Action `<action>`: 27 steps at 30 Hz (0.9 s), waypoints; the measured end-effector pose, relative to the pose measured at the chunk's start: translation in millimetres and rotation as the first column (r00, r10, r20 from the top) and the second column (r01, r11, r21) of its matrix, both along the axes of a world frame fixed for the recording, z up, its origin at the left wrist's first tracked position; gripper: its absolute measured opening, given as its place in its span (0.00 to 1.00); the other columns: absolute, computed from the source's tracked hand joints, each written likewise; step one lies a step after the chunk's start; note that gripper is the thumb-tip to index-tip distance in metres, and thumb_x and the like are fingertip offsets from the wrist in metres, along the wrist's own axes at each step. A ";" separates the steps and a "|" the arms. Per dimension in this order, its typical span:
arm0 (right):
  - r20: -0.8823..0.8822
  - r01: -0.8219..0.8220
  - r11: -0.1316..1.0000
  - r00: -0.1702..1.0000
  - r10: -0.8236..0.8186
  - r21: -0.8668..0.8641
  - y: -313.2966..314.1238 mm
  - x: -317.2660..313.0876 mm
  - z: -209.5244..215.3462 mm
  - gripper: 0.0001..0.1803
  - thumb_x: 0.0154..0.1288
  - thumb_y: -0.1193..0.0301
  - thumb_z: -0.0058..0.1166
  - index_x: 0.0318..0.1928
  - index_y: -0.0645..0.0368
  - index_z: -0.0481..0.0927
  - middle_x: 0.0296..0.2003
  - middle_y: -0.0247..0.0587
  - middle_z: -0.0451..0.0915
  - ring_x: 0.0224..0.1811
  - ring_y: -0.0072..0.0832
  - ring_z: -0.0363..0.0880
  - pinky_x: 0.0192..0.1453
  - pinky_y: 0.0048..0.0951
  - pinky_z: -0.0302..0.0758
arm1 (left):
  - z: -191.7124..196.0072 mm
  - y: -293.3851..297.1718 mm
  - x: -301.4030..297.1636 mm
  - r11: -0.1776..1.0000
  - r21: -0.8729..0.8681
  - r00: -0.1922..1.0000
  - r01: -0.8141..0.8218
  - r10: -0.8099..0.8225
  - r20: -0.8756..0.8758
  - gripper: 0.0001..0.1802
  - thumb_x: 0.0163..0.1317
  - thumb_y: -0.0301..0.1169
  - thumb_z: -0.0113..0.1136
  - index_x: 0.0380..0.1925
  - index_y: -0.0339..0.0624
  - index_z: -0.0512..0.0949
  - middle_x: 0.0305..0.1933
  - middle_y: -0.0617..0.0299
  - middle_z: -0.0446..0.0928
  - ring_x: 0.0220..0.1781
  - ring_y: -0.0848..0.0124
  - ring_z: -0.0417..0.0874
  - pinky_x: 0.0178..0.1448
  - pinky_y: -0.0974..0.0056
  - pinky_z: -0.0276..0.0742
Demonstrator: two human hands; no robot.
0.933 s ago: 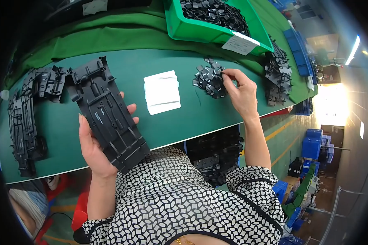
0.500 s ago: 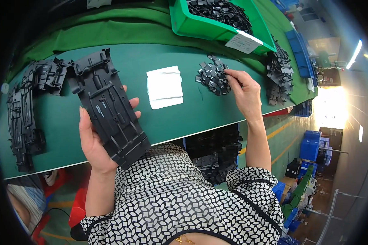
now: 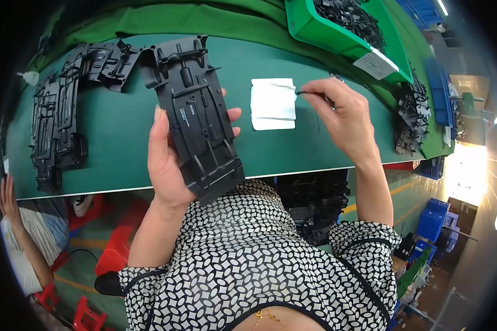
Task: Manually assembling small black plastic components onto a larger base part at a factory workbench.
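My left hand (image 3: pixel 168 165) is wrapped around a long black moulded plastic panel (image 3: pixel 204 124), thumb on one edge and fingertips showing at the other. The panel, ribbed and with small white print, is tilted above the table. Between thumb and forefinger, my right hand (image 3: pixel 348 118) pinches a small black piece (image 3: pixel 299 92) beside a stack of white paper sheets (image 3: pixel 273 107). Most of the loose small black pieces (image 3: pixel 336 77) on the table are hidden behind that hand.
Several similar black panels lie on the left of the green table (image 3: pixel 116 143). A green bin (image 3: pixel 309 33) full of small black parts stands at the far right. More black parts (image 3: pixel 413 118) are heaped by the right edge. A co-worker's hand (image 3: pixel 6 196) shows at far left.
My right hand has moved left from the pile toward the white sheets, carrying a small black piece. The left hand still holds the panel. The view has shifted, and a co-worker's hand has appeared.
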State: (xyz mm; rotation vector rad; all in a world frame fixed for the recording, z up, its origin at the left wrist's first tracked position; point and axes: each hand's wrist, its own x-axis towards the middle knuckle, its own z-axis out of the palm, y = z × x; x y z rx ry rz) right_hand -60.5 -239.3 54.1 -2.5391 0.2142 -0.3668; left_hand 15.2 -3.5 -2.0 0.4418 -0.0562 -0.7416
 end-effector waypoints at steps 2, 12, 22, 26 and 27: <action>0.051 -0.173 0.978 0.982 0.180 -0.114 2.6 8.4 -6.1 0.06 0.58 0.76 0.57 0.36 0.63 0.80 0.33 0.43 0.79 0.36 0.40 0.78 0.39 0.34 0.75 | 0.6 1.1 -0.4 1.000 0.010 1.000 -0.008 0.008 -0.011 0.35 0.71 0.53 0.28 0.63 0.32 0.60 0.62 0.46 0.67 0.57 0.53 0.76 0.56 0.54 0.78; -0.042 -0.276 0.939 0.961 0.273 -0.208 15.1 20.0 -16.5 0.04 0.58 0.75 0.56 0.33 0.64 0.78 0.31 0.44 0.75 0.37 0.42 0.74 0.42 0.39 0.73 | 2.5 3.4 1.1 1.000 0.005 0.999 0.014 -0.014 -0.047 0.36 0.71 0.54 0.27 0.62 0.32 0.61 0.60 0.47 0.69 0.55 0.53 0.77 0.53 0.56 0.80; -0.017 -0.257 0.941 0.966 0.259 -0.220 18.1 23.5 -13.9 0.04 0.57 0.75 0.56 0.32 0.63 0.79 0.31 0.44 0.75 0.37 0.41 0.74 0.42 0.39 0.72 | 5.7 2.2 0.8 0.999 0.042 0.998 -0.014 0.016 -0.061 0.36 0.71 0.55 0.27 0.61 0.33 0.62 0.59 0.47 0.70 0.55 0.53 0.77 0.53 0.55 0.80; -0.012 -0.261 0.932 0.964 0.266 -0.254 18.9 26.4 -17.2 0.04 0.56 0.75 0.57 0.32 0.62 0.80 0.30 0.42 0.74 0.36 0.40 0.74 0.42 0.38 0.72 | 3.6 2.7 0.4 1.000 0.021 1.000 -0.004 0.004 -0.029 0.36 0.71 0.55 0.27 0.61 0.32 0.63 0.59 0.47 0.70 0.55 0.53 0.77 0.53 0.55 0.80; -0.012 -0.259 0.932 0.964 0.265 -0.255 19.2 26.9 -17.4 0.04 0.56 0.75 0.57 0.32 0.62 0.80 0.30 0.42 0.74 0.36 0.40 0.74 0.42 0.38 0.72 | 4.7 2.3 0.0 0.998 0.054 0.999 -0.007 0.009 -0.039 0.37 0.71 0.55 0.27 0.61 0.32 0.63 0.59 0.47 0.70 0.55 0.53 0.77 0.53 0.55 0.80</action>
